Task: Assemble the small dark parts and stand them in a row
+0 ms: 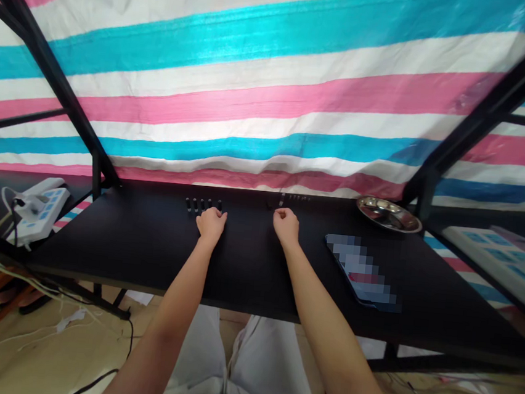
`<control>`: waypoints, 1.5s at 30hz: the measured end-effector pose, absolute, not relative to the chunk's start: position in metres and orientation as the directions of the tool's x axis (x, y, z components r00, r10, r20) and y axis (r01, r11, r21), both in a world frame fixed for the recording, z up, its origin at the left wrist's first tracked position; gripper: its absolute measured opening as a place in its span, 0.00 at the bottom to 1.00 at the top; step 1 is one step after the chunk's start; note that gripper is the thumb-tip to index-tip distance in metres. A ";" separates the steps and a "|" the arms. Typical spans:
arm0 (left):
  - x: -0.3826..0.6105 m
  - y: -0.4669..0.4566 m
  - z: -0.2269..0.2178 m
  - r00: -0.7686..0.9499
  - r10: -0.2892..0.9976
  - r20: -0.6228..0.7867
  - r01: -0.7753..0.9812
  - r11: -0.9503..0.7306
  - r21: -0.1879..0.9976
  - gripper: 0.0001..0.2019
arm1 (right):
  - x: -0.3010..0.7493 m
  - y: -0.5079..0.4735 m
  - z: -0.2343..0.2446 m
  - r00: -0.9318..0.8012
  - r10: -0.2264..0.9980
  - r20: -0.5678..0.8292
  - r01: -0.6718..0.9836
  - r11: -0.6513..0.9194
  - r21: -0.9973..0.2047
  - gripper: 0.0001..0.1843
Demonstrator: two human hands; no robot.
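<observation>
On the black table [246,270] my left hand [211,223] is closed, its fingers curled just in front of a row of several small dark cylinders [195,205] with lighter ends. The cylinder [219,205] at the right of the row is right beyond its fingers. My right hand [286,225] is closed too, thumb and fingers pressed together. Beyond it lie a small pale piece [282,199], a little dark piece [269,206] and a line of several tiny light bits [300,198]. Whatever either hand may pinch is too small or hidden to make out.
A phone-like slab [362,271], partly blurred, lies to the right. Behind it is a round shiny metal dish [388,215]. White power strips [48,207] stand at far left. Black frame posts [438,152] and a striped sheet [261,110] bound the back.
</observation>
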State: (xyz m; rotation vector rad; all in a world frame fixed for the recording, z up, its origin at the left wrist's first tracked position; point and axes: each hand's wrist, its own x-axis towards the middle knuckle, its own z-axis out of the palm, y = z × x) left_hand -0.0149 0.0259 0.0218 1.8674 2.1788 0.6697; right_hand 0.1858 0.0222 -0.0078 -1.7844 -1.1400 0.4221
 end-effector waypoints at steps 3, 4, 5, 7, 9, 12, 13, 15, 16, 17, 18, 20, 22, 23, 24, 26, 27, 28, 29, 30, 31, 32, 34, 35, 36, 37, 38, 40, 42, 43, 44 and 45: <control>0.006 0.018 0.022 0.016 0.977 0.212 0.889 -0.111 0.443 0.12 | 0.193 0.022 -0.012 0.505 0.833 0.224 0.679 -0.224 -0.699 0.17; 0.015 0.016 0.021 0.112 0.967 0.230 0.880 -0.204 0.428 0.12 | 0.194 0.022 -0.014 0.495 0.838 0.229 0.712 -0.240 -0.660 0.19; 0.024 0.014 0.019 0.216 0.944 0.247 0.864 -0.303 0.402 0.11 | 0.194 0.022 -0.016 0.479 0.848 0.229 0.739 -0.248 -0.627 0.21; 0.041 0.013 0.015 0.372 0.888 0.270 0.832 -0.448 0.327 0.15 | 0.194 0.024 -0.020 0.436 0.872 0.222 0.786 -0.248 -0.566 0.23; 0.055 0.016 0.010 0.440 0.859 0.262 0.821 -0.503 0.269 0.20 | 0.192 0.026 -0.023 0.397 0.896 0.201 0.826 -0.253 -0.504 0.25; 0.072 0.027 0.003 0.440 0.867 0.234 0.845 -0.488 0.217 0.22 | 0.190 0.028 -0.025 0.367 0.918 0.148 0.862 -0.277 -0.425 0.27; 0.076 0.032 0.002 0.432 0.873 0.224 0.855 -0.476 0.205 0.23 | 0.189 0.029 -0.025 0.363 0.923 0.129 0.869 -0.285 -0.405 0.27; 0.084 0.044 -0.001 0.420 0.884 0.206 0.870 -0.456 0.184 0.23 | 0.188 0.031 -0.024 0.356 0.930 0.093 0.878 -0.299 -0.374 0.28; 0.087 0.049 -0.002 0.418 0.886 0.200 0.875 -0.452 0.173 0.23 | 0.188 0.032 -0.024 0.354 0.932 0.076 0.881 -0.305 -0.361 0.28; 0.091 0.055 -0.003 0.420 0.885 0.199 0.877 -0.452 0.160 0.23 | 0.188 0.033 -0.024 0.353 0.934 0.061 0.884 -0.311 -0.349 0.28; 0.093 0.059 -0.004 0.428 0.881 0.201 0.876 -0.459 0.146 0.22 | 0.188 0.034 -0.024 0.352 0.935 0.049 0.887 -0.316 -0.337 0.28; 0.098 0.067 -0.006 0.451 0.868 0.207 0.868 -0.480 0.124 0.21 | 0.189 0.037 -0.024 0.351 0.936 0.035 0.892 -0.323 -0.315 0.28; 0.100 0.072 -0.006 0.468 0.857 0.216 0.859 -0.499 0.117 0.19 | 0.190 0.040 -0.026 0.349 0.936 0.033 0.895 -0.323 -0.307 0.28; 0.101 0.072 -0.005 0.469 0.855 0.223 0.856 -0.502 0.121 0.18 | 0.191 0.041 -0.026 0.347 0.937 0.035 0.895 -0.320 -0.310 0.28; 0.101 0.073 -0.005 0.464 0.855 0.232 0.856 -0.500 0.131 0.17 | 0.192 0.043 -0.027 0.345 0.938 0.040 0.895 -0.316 -0.316 0.28; 0.100 0.071 -0.003 0.443 0.862 0.247 0.859 -0.487 0.161 0.15 | 0.194 0.046 -0.029 0.342 0.938 0.056 0.893 -0.306 -0.329 0.28; 0.100 0.071 -0.002 0.430 0.868 0.248 0.861 -0.477 0.178 0.14 | 0.194 0.047 -0.029 0.340 0.938 0.065 0.893 -0.300 -0.335 0.27; 0.099 0.070 -0.001 0.417 0.874 0.247 0.863 -0.467 0.194 0.13 | 0.195 0.049 -0.029 0.338 0.938 0.073 0.893 -0.295 -0.341 0.27; 0.099 0.070 -0.001 0.408 0.880 0.245 0.865 -0.458 0.206 0.13 | 0.196 0.051 -0.029 0.335 0.939 0.079 0.893 -0.289 -0.346 0.27; 0.100 0.070 -0.001 0.404 0.883 0.241 0.865 -0.454 0.214 0.13 | 0.198 0.053 -0.029 0.331 0.940 0.082 0.892 -0.283 -0.352 0.27; 0.100 0.071 -0.001 0.403 0.884 0.238 0.865 -0.453 0.215 0.13 | 0.199 0.055 -0.029 0.327 0.941 0.082 0.892 -0.279 -0.356 0.26; 0.101 0.072 -0.001 0.407 0.883 0.235 0.865 -0.455 0.213 0.13 | 0.201 0.057 -0.029 0.322 0.943 0.078 0.892 -0.275 -0.359 0.26; 0.104 0.075 -0.003 0.418 0.879 0.230 0.863 -0.463 0.201 0.13 | 0.204 0.061 -0.029 0.308 0.949 0.067 0.896 -0.266 -0.356 0.26; 0.106 0.077 -0.004 0.423 0.876 0.230 0.862 -0.468 0.196 0.13 | 0.205 0.063 -0.029 0.300 0.952 0.062 0.899 -0.261 -0.351 0.26; 0.107 0.079 -0.006 0.429 0.873 0.231 0.860 -0.473 0.192 0.13 | 0.206 0.065 -0.029 0.291 0.955 0.058 0.903 -0.254 -0.346 0.26; 0.108 0.080 -0.007 0.432 0.871 0.234 0.858 -0.477 0.192 0.13 | 0.207 0.066 -0.029 0.282 0.958 0.054 0.907 -0.248 -0.341 0.27; 0.109 0.082 -0.008 0.435 0.869 0.237 0.855 -0.481 0.193 0.13 | 0.208 0.067 -0.028 0.275 0.960 0.051 0.910 -0.243 -0.336 0.27; 0.110 0.084 -0.010 0.430 0.869 0.244 0.854 -0.479 0.203 0.13 | 0.208 0.068 -0.027 0.268 0.962 0.042 0.913 -0.240 -0.329 0.27; 0.110 0.084 -0.010 0.411 0.877 0.250 0.858 -0.464 0.219 0.12 | 0.208 0.069 -0.026 0.267 0.963 0.032 0.913 -0.243 -0.328 0.28; 0.110 0.084 -0.010 0.400 0.881 0.253 0.860 -0.456 0.227 0.12 | 0.208 0.069 -0.026 0.269 0.963 0.028 0.912 -0.245 -0.329 0.28; 0.109 0.083 -0.009 0.392 0.885 0.253 0.862 -0.449 0.236 0.12 | 0.207 0.069 -0.025 0.269 0.963 0.026 0.911 -0.246 -0.330 0.28; 0.108 0.083 -0.008 0.383 0.889 0.252 0.864 -0.441 0.244 0.12 | 0.207 0.069 -0.025 0.268 0.963 0.026 0.912 -0.245 -0.331 0.28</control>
